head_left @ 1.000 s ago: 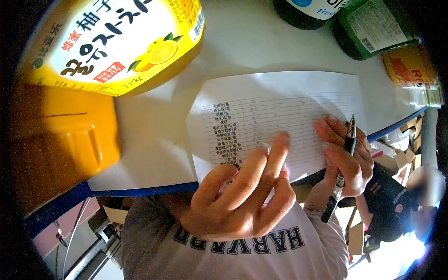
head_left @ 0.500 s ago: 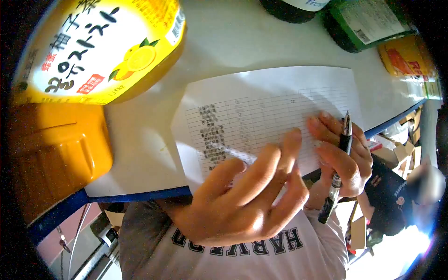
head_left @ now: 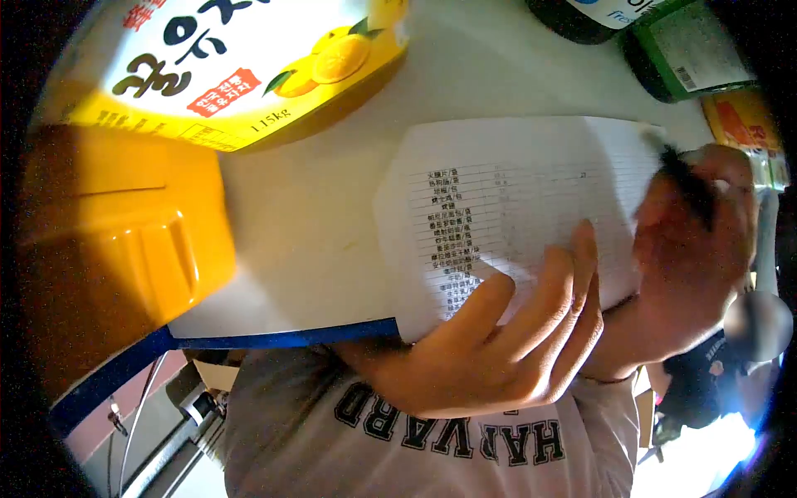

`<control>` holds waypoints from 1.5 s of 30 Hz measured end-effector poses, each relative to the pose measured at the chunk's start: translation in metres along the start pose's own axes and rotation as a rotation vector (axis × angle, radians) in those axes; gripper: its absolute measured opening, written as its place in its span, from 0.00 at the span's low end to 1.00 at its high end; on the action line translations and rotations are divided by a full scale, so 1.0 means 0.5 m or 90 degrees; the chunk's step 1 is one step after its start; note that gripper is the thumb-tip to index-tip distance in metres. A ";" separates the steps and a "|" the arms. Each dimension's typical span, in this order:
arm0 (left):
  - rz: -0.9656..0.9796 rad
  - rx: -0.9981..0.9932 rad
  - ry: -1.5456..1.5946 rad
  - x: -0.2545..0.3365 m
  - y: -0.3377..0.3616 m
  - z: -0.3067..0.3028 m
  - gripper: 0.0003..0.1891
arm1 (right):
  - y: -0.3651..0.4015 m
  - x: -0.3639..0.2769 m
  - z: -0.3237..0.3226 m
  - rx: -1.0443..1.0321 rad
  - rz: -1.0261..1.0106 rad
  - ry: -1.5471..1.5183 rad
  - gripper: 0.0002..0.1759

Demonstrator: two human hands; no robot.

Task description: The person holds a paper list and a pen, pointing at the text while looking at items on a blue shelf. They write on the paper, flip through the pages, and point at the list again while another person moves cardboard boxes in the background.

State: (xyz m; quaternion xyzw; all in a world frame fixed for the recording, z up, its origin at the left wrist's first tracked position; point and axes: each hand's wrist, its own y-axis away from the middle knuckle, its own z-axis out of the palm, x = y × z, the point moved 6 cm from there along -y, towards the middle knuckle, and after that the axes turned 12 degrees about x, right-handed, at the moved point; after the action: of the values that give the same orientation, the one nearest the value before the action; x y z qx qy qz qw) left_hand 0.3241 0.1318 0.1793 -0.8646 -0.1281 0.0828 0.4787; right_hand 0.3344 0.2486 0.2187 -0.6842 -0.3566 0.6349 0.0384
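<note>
A white sheet of paper (head_left: 498, 139) with a printed table lies on the white tabletop (head_left: 307, 224), its left column filled with lines of text. My left hand (head_left: 515, 349) rests over the lower part of the sheet, fingers stretched out and holding nothing. At the sheet's right side, my right hand (head_left: 701, 241) grips a black pen (head_left: 689, 184). Motion smears this hand and the pen, so where the pen's tip sits relative to the paper cannot be made out.
A large yellow-labelled citron jar (head_left: 324, 62) and an orange plastic container (head_left: 166, 216) stand at the left. Dark bottle (head_left: 581, 18), green bottle (head_left: 681, 54) and orange packet (head_left: 741, 118) are at the upper right. A blue edge (head_left: 290, 334) borders the table. Another person (head_left: 706, 382) is at the lower right.
My right hand has moved up and right with the pen, away from my left hand, which stays over the sheet. The whole view has shifted, so the paper and jar appear farther right.
</note>
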 end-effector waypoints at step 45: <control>-0.033 -0.037 0.147 0.012 -0.090 0.132 0.13 | -0.141 0.121 -0.031 0.055 0.137 0.102 0.08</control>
State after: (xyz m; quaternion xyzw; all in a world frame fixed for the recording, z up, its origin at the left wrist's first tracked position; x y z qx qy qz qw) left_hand 0.3061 0.2098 0.1823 -0.8784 -0.0970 -0.0337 0.4668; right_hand 0.3137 0.3398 0.2065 -0.7649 -0.2493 0.5933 0.0275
